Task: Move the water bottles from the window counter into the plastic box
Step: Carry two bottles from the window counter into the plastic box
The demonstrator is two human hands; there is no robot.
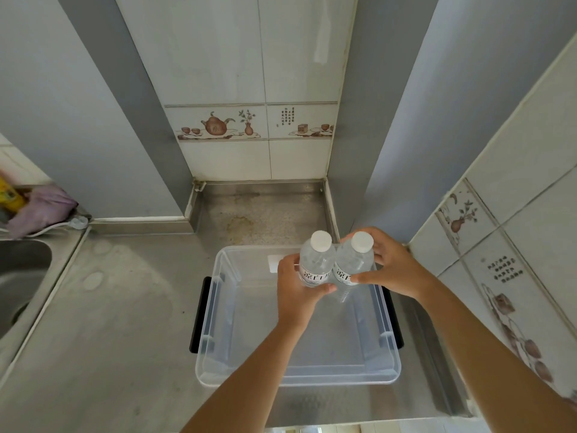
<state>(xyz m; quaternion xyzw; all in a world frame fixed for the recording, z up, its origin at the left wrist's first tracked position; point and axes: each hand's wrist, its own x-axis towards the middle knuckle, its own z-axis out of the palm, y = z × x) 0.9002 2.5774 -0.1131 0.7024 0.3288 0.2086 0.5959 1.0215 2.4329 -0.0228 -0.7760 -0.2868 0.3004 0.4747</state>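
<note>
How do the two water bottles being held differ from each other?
The left bottle is held by the left hand; the right bottle by the right hand. The left bottle's label shows more characters, while the right hand's thumb covers part of the right bottle's label. Both are clear, white-capped, upright, touching, over the plastic box.

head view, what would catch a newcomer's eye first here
Two clear water bottles with white caps, the left bottle and the right bottle, are held side by side over the clear plastic box at centre. The left hand grips one, the right hand the other.
</note>
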